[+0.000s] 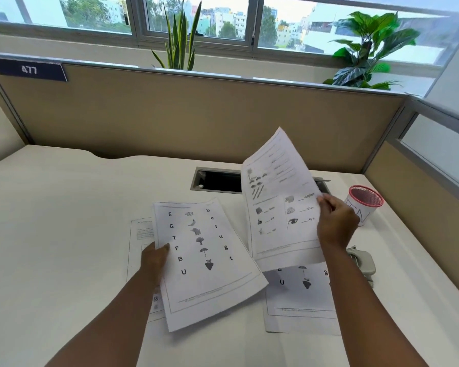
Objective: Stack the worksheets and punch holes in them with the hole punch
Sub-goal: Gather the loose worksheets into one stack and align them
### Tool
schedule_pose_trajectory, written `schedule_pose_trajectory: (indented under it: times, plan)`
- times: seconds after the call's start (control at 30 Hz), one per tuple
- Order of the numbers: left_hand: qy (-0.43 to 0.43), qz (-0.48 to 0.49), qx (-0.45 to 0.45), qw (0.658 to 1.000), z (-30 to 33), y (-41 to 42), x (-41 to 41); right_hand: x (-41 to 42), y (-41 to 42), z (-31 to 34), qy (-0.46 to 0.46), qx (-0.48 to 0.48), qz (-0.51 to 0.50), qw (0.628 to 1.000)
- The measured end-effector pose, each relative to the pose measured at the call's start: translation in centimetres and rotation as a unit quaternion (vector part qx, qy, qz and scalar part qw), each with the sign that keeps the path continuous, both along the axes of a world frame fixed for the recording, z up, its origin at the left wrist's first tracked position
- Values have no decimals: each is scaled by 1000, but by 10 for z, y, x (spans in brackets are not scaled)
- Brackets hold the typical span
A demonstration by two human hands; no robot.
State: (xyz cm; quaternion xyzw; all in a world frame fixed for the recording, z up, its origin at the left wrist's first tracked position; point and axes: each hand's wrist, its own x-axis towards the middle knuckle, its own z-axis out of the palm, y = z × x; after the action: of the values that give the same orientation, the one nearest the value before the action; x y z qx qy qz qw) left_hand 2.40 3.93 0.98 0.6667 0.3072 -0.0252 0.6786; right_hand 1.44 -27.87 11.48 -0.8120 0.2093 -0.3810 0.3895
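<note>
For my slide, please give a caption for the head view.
At a desk, the left hand and right hand each lift a worksheet; the hole punch waits nearby.

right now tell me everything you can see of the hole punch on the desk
The grey metal-looking hole punch sits on the white desk at the right, just beyond the right forearm, which hides its left side. Its rounded lever lies along the top, with a pale rivet-like fitting near the far end and a silvery base edge showing at the near end. It looks lowered. No paper is visibly in it and neither hand touches it. The pink mesh cup stands behind it, apart from it.
</note>
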Motion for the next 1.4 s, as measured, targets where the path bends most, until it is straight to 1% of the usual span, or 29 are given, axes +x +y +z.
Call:
schedule_pose_trajectory:
  times: [0.3,0.5,0.6,0.7,0.8,0.87,0.97,1.03,1.13,1.3,1.4]
  plan:
    - [34,-41,-5,999,-11,-20,-3,2,7,5,-117,70,-73,988]
    - [50,-43,-45,997,-10,-17,-3,12,4,-2,-98,102,-73,987]
    - [52,-44,-80,994,-9,-15,-3,14,11,-17,-38,121,-40,991]
    - [63,-29,-124,990,-7,-15,-3,12,20,-46,74,173,19,982]
    - [69,-18,-150,986,-6,-13,-2,8,31,-79,210,241,82,944]
    - [78,-24,-154,985,-7,-11,-2,3,39,-96,269,263,118,919]
    - [93,-56,-136,985,-9,-9,-1,-1,50,-107,300,264,141,906]
    - [88,-76,-97,988,-6,-10,-3,0,57,-109,313,247,152,904]
    - [64,-86,-60,992,-5,-12,-7,2,66,-106,336,195,170,906]
    - [62,-84,-44,994,-8,-11,-6,4,74,-101,356,120,202,905]
    - [64,-79,-39,994,-9,-11,-5,1,69,-99,336,67,192,920]
